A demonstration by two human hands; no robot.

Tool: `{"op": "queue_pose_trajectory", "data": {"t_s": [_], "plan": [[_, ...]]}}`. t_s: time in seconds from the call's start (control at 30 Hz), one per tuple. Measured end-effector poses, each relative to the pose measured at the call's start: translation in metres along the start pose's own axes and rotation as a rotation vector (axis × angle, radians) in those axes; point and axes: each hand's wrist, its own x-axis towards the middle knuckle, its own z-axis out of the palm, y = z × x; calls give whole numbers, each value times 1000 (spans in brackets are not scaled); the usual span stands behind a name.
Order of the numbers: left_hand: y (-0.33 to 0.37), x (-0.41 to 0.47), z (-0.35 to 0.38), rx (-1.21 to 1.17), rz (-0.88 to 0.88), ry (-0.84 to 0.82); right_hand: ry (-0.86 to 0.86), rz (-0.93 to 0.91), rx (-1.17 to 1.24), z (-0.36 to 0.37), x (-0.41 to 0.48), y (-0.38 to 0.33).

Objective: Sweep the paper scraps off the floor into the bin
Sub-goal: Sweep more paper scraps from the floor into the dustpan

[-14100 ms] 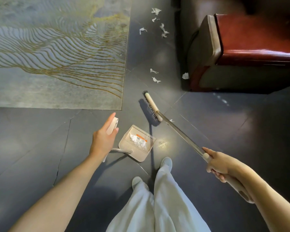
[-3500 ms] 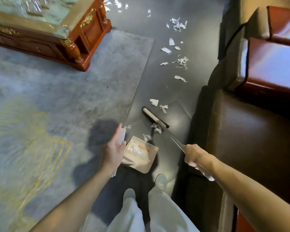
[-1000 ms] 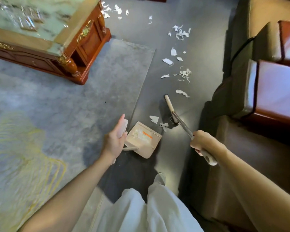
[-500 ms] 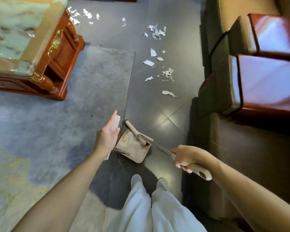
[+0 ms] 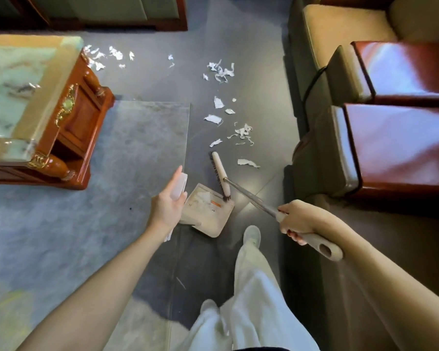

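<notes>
Dark floor [image 5: 259,72], paper scraps [image 5: 213,119] beside grey rug [image 5: 124,148], left hand [image 5: 166,209] seemingly gripping dustpan handle [image 5: 180,183], right hand [image 5: 299,219] gripping broom [image 5: 219,171]

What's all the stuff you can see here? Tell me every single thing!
paper scraps: many, white, strewn on the floor beyond the broom, more beside the table
broom: one, beige head, dark bristles, metal shaft; near end of the head at the dustpan's far edge
dustpan: one, beige, on the floor by the rug's edge
rug: one, grey, left
table: one, red-brown wood, pale green top, on the rug
seats: count unclear, tan cushions, glossy red-brown arms, right
floor: dark grey tiles
left hand: holds the dustpan's upright handle
right hand: grips the broom's handle
legs: two, white trousers, bottom centre
</notes>
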Motion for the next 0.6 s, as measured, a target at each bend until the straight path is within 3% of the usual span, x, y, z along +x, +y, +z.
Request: {"op": "queue_pose_trajectory", "data": {"t_s": [0.27,0.5,0.6], "plan": [[58,113,58,47,-35,22,192,-38,-111,-76,95,22],[83,177,87,142,-76,-19,-25,171,11,-121,153,32],[90,198,94,179,-95,-30,-18,217,77,-121,164,36]]}}
